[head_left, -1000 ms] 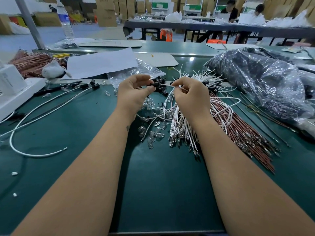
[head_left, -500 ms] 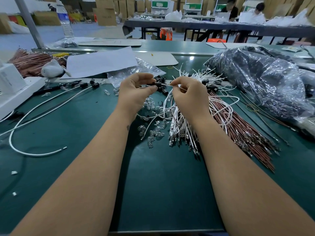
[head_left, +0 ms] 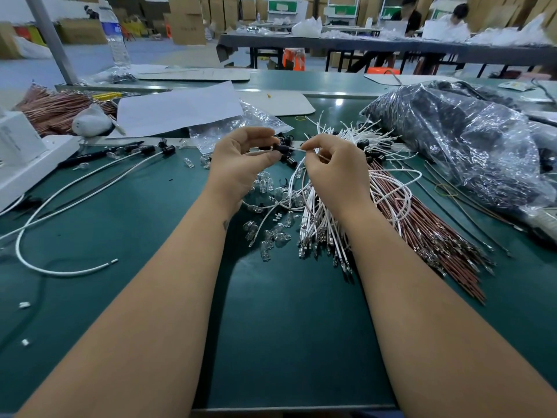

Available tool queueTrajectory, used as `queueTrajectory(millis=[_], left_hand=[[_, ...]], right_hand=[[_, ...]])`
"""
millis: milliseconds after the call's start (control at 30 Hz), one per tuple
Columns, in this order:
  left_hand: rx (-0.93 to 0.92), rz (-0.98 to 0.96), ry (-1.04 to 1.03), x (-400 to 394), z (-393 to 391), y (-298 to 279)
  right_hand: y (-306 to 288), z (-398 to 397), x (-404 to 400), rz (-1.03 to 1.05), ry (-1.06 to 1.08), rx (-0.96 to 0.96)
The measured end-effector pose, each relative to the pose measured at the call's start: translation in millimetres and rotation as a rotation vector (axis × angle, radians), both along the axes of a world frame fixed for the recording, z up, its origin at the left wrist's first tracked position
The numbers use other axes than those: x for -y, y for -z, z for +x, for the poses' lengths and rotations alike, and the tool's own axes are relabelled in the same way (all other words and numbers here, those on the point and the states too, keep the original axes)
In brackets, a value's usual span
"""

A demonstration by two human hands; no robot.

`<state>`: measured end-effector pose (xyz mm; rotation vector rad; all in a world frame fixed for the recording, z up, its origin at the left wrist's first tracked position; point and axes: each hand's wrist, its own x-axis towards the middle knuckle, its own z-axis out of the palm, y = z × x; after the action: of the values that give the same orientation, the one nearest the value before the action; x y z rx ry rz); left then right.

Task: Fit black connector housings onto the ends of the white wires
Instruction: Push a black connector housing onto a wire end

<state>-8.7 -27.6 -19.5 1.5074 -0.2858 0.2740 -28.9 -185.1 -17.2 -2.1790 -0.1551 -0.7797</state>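
My left hand point(head_left: 241, 164) pinches a small black connector housing point(head_left: 281, 148) between thumb and fingers, above the green table. My right hand point(head_left: 334, 173) pinches a white wire point(head_left: 297, 149) whose end meets the housing. Under my right hand lies a bundle of white wires point(head_left: 319, 224) with metal terminals at the near ends. More loose black housings point(head_left: 291, 160) lie just behind and below my fingers. Two finished white wires with black housings point(head_left: 167, 150) lie at the left.
Brown wires point(head_left: 422, 236) fan out on the right beside the white bundle. Several small clear bulbs point(head_left: 271, 236) are scattered between my forearms. A large plastic bag of black parts point(head_left: 470, 140) sits at the right, white paper point(head_left: 177, 108) and a white box point(head_left: 18, 146) at the left.
Both hands stay nearly in place; the white wire's end in my right hand has closed up against the black housing held by my left.
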Motion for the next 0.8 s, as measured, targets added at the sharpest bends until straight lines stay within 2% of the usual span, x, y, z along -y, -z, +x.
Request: queueTrajectory(millis=[367,533,800], left_hand=[[-0.021,0.048,0.026,2.1,-3.7,-2.5],[-0.027,0.077,0.080,3.3,-6.0,-3.7],[-0.034,0.103,0.056,5.6,-7.7,-2.9]], right_hand=[[1.9,3.2,-0.8,-0.006,-0.055,0.042],[2.3,4.9,-2.7,-0.048,-0.088,0.015],[1.3,1.4,-5.4,-0.105,-0.139,-0.011]])
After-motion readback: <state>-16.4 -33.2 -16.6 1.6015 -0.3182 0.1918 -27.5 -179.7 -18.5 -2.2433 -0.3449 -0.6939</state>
